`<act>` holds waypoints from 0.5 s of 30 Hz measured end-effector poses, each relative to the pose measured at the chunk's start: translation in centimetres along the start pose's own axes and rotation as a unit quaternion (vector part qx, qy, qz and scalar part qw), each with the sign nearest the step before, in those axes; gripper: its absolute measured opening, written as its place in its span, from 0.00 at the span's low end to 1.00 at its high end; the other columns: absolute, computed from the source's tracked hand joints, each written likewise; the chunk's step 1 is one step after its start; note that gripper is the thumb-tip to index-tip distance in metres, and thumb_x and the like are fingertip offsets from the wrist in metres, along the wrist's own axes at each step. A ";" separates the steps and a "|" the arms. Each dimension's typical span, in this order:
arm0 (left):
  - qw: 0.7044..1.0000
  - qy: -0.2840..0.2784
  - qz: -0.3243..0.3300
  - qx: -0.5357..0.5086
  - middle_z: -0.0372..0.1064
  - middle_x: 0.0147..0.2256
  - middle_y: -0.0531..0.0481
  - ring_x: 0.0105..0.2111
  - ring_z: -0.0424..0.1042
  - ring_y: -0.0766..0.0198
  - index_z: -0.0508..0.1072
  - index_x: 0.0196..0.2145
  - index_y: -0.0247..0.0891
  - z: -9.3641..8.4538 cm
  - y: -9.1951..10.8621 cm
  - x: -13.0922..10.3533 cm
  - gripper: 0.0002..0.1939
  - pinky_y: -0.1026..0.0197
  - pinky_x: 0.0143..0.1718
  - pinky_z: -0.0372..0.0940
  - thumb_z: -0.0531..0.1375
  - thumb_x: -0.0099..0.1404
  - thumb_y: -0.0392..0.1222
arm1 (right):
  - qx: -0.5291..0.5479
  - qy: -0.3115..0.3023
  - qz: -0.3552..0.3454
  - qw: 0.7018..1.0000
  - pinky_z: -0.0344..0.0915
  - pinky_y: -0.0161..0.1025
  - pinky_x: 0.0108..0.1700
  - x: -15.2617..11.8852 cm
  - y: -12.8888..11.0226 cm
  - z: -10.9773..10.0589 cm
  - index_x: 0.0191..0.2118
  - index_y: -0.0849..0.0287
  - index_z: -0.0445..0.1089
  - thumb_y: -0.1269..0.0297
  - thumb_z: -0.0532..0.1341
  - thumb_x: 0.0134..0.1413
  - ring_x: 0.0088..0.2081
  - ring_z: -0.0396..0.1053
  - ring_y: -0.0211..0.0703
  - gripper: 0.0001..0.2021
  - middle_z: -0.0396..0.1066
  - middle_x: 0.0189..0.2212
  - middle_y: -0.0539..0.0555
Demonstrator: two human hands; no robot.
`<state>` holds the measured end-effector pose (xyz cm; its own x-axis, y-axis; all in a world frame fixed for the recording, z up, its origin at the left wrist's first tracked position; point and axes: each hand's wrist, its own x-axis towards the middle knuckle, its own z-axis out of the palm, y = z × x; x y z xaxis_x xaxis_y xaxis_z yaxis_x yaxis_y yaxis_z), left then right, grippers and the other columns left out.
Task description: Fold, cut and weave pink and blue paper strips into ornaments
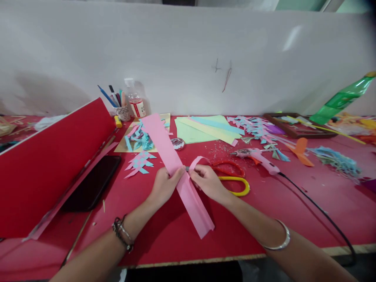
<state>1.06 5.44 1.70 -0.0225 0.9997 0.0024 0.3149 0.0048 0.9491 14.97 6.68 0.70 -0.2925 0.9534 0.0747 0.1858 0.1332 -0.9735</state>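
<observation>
A long pink paper strip (163, 141) slants across the middle of the view, held up over the red table. My left hand (165, 183) pinches it near its middle, thumb on top. My right hand (209, 181) is closed on a narrower pink piece at the strip's right edge, and the piece curls up over the fingers. Below the hands the strip shows a lengthwise crease or split; I cannot tell which. Just beyond my right hand lie scissors, one handle loop red (229, 168) and the other yellow (243, 187); their blades are hidden.
A pink glue gun (261, 159) with a black cord lies right. Woven paper pieces (141, 162) and scraps are left, near a phone (94, 184) under a red board (58, 156). Paper sheets (194, 131), a pen cup (122, 112) and a green bottle (343, 98) stand farther back.
</observation>
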 end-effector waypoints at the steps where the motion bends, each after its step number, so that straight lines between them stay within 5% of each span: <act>1: 1.000 0.004 -0.002 -0.007 0.52 0.14 0.58 0.16 0.53 0.73 0.59 0.14 0.35 0.0 0.1 0.0 0.20 0.69 0.16 0.48 0.54 0.53 0.51 | 0.001 0.006 -0.001 1.000 0.45 0.30 0.18 0.0 0.0 0.0 0.18 0.59 0.53 0.61 0.52 0.47 0.16 0.48 0.29 0.13 0.49 0.13 0.43; 8: 0.993 -0.096 -0.014 -0.065 0.68 0.26 0.50 0.27 0.66 0.64 0.70 0.27 0.33 0.2 -0.1 -0.1 0.15 0.65 0.26 0.60 0.55 0.54 0.49 | 0.028 0.032 -0.022 0.999 0.47 0.30 0.21 0.0 0.0 0.1 0.19 0.59 0.54 0.61 0.52 0.49 0.20 0.49 0.30 0.12 0.50 0.17 0.44; 15: 0.998 -0.058 -0.017 0.003 0.62 0.19 0.54 0.20 0.61 0.68 0.67 0.21 0.32 0.2 -0.2 0.2 0.17 0.68 0.19 0.54 0.53 0.55 0.50 | 0.045 -0.018 -0.022 0.999 0.45 0.31 0.21 -0.3 -0.3 0.3 0.20 0.58 0.50 0.61 0.53 0.49 0.20 0.46 0.30 0.13 0.45 0.17 0.43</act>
<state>1.17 5.61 1.46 0.0758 0.9949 -0.0662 0.3220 0.0384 0.9460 14.71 6.26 0.93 -0.3332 0.9361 0.1122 0.0872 0.1491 -0.9850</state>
